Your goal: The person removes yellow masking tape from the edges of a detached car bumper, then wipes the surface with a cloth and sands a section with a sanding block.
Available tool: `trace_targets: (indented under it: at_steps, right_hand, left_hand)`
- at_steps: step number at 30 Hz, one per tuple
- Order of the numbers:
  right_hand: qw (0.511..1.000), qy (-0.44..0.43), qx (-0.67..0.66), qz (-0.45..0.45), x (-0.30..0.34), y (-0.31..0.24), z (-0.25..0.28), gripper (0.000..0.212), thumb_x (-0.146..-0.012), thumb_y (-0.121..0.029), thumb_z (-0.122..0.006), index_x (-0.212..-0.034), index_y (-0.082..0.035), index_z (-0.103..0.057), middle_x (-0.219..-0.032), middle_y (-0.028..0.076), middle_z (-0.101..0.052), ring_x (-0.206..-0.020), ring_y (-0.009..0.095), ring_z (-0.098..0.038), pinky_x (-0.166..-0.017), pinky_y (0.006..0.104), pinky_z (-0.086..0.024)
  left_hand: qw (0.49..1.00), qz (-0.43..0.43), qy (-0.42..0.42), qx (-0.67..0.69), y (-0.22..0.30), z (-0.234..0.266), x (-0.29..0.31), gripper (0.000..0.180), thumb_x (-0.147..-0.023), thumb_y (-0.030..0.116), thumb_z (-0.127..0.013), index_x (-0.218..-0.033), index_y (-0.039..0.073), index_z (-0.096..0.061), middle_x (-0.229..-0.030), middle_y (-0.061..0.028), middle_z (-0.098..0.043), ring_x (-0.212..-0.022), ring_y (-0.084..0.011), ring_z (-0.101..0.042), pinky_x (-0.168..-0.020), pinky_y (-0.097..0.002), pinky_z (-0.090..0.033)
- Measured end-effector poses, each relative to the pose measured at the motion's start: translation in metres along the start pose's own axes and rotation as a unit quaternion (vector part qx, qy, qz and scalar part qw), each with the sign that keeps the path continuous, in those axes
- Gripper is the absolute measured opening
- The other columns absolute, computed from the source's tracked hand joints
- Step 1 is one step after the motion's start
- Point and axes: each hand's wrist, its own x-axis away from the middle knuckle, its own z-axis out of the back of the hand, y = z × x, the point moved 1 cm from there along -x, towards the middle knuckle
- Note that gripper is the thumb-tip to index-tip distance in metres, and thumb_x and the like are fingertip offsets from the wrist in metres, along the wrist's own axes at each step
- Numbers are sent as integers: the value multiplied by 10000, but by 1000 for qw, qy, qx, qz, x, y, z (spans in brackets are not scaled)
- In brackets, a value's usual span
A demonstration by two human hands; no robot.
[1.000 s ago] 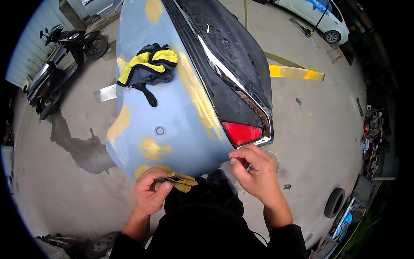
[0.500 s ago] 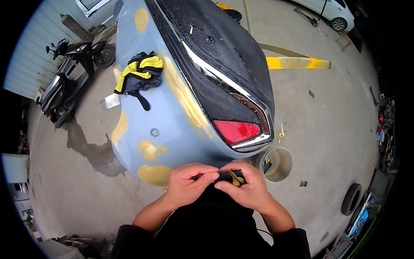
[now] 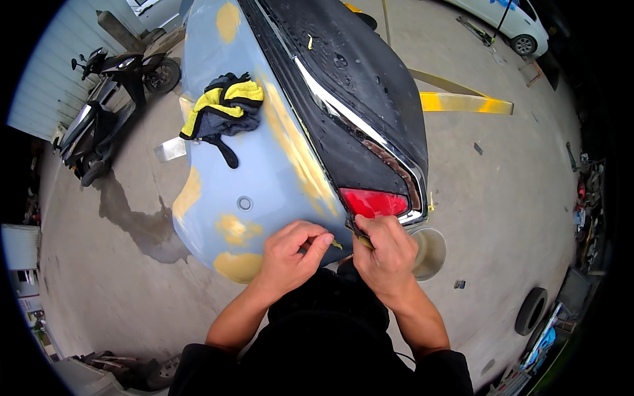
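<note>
both hands work at the lower edge of a grey car bumper [image 3: 264, 171] patched with yellow filler. left hand [image 3: 290, 254] rests on the bumper just below the red tail light [image 3: 373, 201], fingers curled, thumb and forefinger pinched on something too small to identify. right hand [image 3: 386, 254] sits directly under the tail light, closed around a small scraper [image 3: 360, 236] whose tip touches the bumper edge. a yellow and black cloth [image 3: 221, 109] lies on the bumper, well above the tail light. a bucket [image 3: 429, 251] stands on the concrete just right of the right hand. a scooter [image 3: 109, 105] is parked far left of the bumper.
</note>
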Motion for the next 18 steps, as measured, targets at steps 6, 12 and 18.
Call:
trace_targets:
  at_steps: [6,12,18]
  right_hand:
    - [1000,17,20,4,6,-2,-9,326,-655,86,-772,-954,-5,-681,-794,104,-656,-645,250,-651,-566,323,-516]
    - [998,18,51,21,7,-3,-13,329,-668,48,-753,-987,2,-686,-825,101,-658,-667,246,-664,-576,319,-527]
    - [999,21,39,28,-1,-3,-19,360,-645,49,-727,-1001,21,-687,-843,101,-653,-688,244,-665,-584,317,-533]
  left_hand:
    - [999,-39,-7,-13,-4,0,0,67,-832,13,-738,-836,-11,-676,-807,-101,-678,-666,-185,-632,-574,-272,-509]
    - [994,-101,5,-42,-8,-1,-2,108,-799,20,-769,-816,26,-663,-773,-75,-674,-584,-191,-629,-519,-289,-498]
    - [992,-117,1,-52,-10,-1,-3,123,-766,18,-780,-804,39,-665,-760,-68,-671,-583,-210,-621,-540,-313,-493]
